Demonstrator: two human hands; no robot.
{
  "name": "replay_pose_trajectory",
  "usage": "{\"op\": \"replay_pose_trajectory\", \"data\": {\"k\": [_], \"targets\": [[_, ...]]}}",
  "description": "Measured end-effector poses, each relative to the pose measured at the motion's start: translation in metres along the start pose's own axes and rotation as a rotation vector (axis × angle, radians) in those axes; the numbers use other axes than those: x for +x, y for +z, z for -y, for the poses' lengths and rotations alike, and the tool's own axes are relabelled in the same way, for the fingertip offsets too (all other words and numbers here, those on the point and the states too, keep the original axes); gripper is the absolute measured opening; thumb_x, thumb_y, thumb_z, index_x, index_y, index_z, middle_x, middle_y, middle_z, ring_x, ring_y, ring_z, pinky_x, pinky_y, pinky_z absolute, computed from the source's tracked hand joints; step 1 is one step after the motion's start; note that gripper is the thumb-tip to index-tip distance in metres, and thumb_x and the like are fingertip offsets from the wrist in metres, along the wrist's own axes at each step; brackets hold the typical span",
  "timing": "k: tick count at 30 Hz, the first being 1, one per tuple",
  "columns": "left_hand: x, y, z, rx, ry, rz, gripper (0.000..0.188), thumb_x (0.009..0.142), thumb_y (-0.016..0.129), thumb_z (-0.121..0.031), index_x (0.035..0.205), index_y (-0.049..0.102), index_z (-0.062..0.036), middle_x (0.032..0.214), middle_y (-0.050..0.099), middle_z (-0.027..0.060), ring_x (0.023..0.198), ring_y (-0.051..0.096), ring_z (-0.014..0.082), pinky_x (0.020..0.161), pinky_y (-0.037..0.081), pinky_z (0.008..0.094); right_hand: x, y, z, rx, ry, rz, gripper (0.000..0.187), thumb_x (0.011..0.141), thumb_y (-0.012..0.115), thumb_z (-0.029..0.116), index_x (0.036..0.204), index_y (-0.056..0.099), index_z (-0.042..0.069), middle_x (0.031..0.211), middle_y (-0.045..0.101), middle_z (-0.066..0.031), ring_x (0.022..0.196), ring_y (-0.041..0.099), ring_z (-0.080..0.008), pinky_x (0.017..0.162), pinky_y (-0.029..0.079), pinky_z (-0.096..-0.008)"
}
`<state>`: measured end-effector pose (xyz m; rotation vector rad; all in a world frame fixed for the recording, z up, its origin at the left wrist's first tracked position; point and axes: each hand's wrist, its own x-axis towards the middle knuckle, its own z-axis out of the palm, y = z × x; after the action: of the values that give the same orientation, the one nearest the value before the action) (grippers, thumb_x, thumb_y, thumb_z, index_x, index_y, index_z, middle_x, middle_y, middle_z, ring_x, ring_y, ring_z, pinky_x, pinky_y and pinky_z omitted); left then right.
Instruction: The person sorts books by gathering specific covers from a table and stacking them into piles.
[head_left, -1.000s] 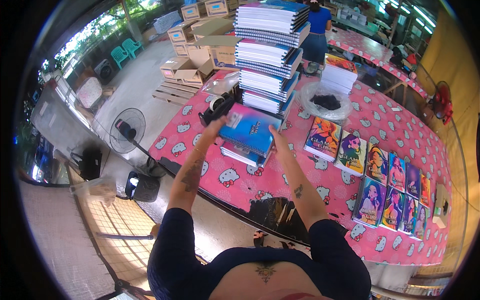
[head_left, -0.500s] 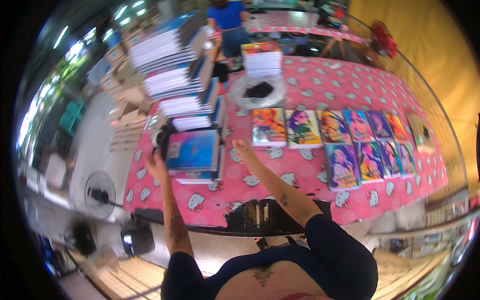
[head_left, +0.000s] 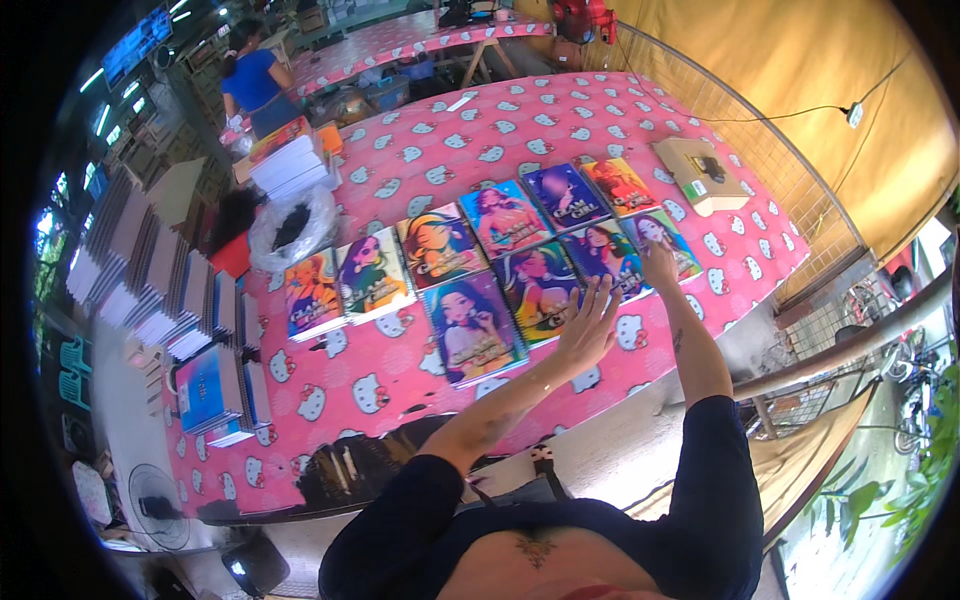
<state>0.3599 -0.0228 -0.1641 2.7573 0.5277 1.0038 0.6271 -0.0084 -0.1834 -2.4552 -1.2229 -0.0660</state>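
Two rows of spiral notebooks with colourful cartoon covers lie face up on the pink patterned table (head_left: 370, 394). My left hand (head_left: 588, 332) is open, its fingers spread over the near edges of a green-and-yellow notebook (head_left: 538, 285) and the purple-blue notebook (head_left: 606, 250) beside it. My right hand (head_left: 657, 262) rests on the near edge of the rightmost front-row notebook (head_left: 672, 236), its fingers stretched onto the cover and partly foreshortened. At the front row's left end is a purple notebook (head_left: 468, 330), apart from both hands.
Tall stacks of blue-covered notebooks (head_left: 205, 300) stand along the left edge. A smaller notebook pile (head_left: 290, 170) and a clear plastic bag (head_left: 318, 222) are at the back left. A brown cardboard box (head_left: 700, 178) sits at the right. Farther back stands a person in blue (head_left: 256, 85).
Both hands have moved right, from beside the blue notebook stack and the table's middle to the notebook rows. My view has turned right too.
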Motion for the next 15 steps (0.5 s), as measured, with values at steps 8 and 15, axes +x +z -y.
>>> {"op": "replay_pose_trajectory", "data": {"k": [8,15], "targets": [[0.041,-0.026,0.064,-0.202,-0.082,-0.266,0.015,0.086,0.057,-0.007,0.098,0.064,-0.0060,0.083,0.066,0.0087,0.066,0.062,0.0272,0.060,0.051,0.0385,-0.003,-0.021,-0.051,-0.104,-0.208,0.178,0.050,0.080,0.060,0.014,0.127,0.052,0.003,0.111,0.063,-0.0221,0.093,0.066,-0.0358,0.082,0.053,-0.0464],[-0.149,-0.335,0.043,-0.945,-0.665,-0.785,0.034,0.087,0.062,-0.005,0.120,0.056,-0.0008,0.107,0.065,0.0071,0.093,0.062,0.0176,0.083,0.051,0.0322,-0.093,-0.068,0.135,0.731,-0.516,-0.140,0.054,0.073,0.062,-0.003,0.126,0.057,0.006,0.093,0.063,-0.0126,0.078,0.064,-0.0253,0.070,0.051,-0.0346]]}}
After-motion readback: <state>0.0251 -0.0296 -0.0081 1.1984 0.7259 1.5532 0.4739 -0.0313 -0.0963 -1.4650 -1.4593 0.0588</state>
